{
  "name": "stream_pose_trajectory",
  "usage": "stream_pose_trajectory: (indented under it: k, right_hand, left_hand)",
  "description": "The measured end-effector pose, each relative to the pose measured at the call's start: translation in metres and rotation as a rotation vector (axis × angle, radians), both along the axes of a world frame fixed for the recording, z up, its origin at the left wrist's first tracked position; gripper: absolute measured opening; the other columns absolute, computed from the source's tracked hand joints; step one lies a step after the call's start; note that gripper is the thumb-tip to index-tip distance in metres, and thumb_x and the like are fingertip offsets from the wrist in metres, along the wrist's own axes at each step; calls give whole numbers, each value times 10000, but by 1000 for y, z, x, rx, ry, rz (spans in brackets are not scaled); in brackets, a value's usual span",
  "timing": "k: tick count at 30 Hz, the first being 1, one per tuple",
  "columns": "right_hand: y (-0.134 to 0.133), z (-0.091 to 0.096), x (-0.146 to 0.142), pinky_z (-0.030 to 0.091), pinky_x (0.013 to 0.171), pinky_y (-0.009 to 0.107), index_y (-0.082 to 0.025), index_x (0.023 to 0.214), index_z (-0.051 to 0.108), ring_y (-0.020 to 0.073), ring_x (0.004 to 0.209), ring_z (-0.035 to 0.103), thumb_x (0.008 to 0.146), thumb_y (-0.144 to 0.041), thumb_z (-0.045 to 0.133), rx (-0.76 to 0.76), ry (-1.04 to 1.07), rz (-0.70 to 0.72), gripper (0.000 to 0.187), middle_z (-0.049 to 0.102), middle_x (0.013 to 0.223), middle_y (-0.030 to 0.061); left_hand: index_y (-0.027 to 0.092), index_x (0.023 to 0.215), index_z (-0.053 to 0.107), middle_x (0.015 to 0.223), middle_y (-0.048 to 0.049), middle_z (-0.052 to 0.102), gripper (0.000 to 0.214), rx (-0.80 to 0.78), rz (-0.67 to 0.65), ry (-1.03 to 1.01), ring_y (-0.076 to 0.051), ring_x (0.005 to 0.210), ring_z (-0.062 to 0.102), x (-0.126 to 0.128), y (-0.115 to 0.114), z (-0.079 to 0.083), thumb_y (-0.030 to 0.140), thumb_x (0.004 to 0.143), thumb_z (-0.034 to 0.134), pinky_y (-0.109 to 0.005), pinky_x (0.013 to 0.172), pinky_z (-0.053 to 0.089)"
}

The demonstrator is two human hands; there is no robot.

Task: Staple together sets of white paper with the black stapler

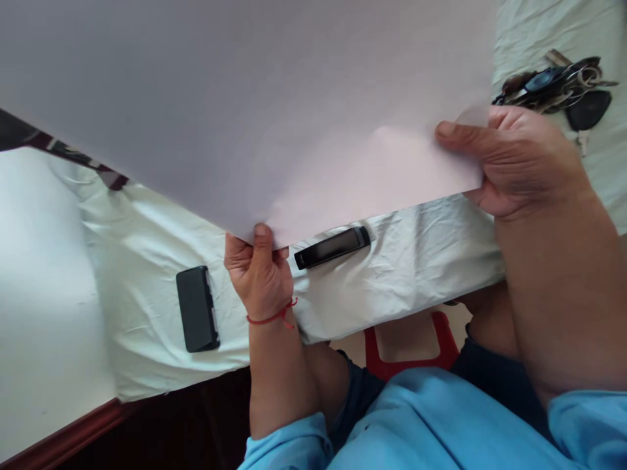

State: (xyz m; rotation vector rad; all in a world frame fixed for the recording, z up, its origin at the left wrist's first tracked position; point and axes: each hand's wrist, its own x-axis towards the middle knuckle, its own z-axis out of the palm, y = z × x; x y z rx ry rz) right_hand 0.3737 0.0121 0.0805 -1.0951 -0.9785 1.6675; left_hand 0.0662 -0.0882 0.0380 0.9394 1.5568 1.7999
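Note:
A large pale pink sheet of paper (255, 111) is held up over a bed covered with a white sheet (147, 248), filling most of the upper view. My left hand (259, 271), with a red thread on its wrist, pinches the paper's lower corner between thumb and fingers. My right hand (514, 160) grips the paper's right edge, thumb on top and fingers behind it.
On the bed lie a black phone (196, 308), a slim black device (333, 247) and a bunch of keys (563, 88) at the upper right. A red stool (409, 339) shows below the bed edge, between my knees.

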Motion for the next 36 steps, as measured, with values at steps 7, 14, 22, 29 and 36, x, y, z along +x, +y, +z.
stream_pose_trajectory:
  k: [7,14,22,29,36]
  right_hand:
    - [-3,1,-1,612,953,322,-233,1119,690,181,1063,700,778,-226,792,-35,-45,1,356,686,1132,2]
    - [-5,-10,-4,553,818,192,-115,848,713,51,795,642,856,-367,727,279,-430,-57,252,668,872,-23]
    - [-6,-7,-5,547,875,222,-124,871,716,67,889,675,827,-347,757,299,-280,-105,231,694,935,-28]
    - [-5,-5,-9,567,832,248,-153,964,726,93,893,703,863,-350,709,294,-281,-167,223,712,980,-23]
    - [-4,-5,-10,564,860,205,-171,922,730,66,911,711,845,-278,728,244,-213,-213,132,718,970,-62]
  left_hand:
    - [280,960,816,910,19,726,374,-11,-36,-101,-92,661,489,7,-1,9,460,782,1091,-223,460,326]
    - [208,947,792,889,16,707,476,-130,-144,-154,-67,637,502,4,-1,10,455,715,1127,-193,481,375]
    - [204,840,723,774,51,681,424,-181,-65,-185,-31,559,439,-4,1,6,262,689,1114,-152,462,355]
    - [216,806,717,794,61,686,472,-151,-56,-216,-30,567,460,-1,2,9,256,607,1143,-153,475,396]
    - [191,784,680,773,56,654,528,-220,-68,-217,-20,546,431,-3,0,12,344,613,1155,-145,431,336]
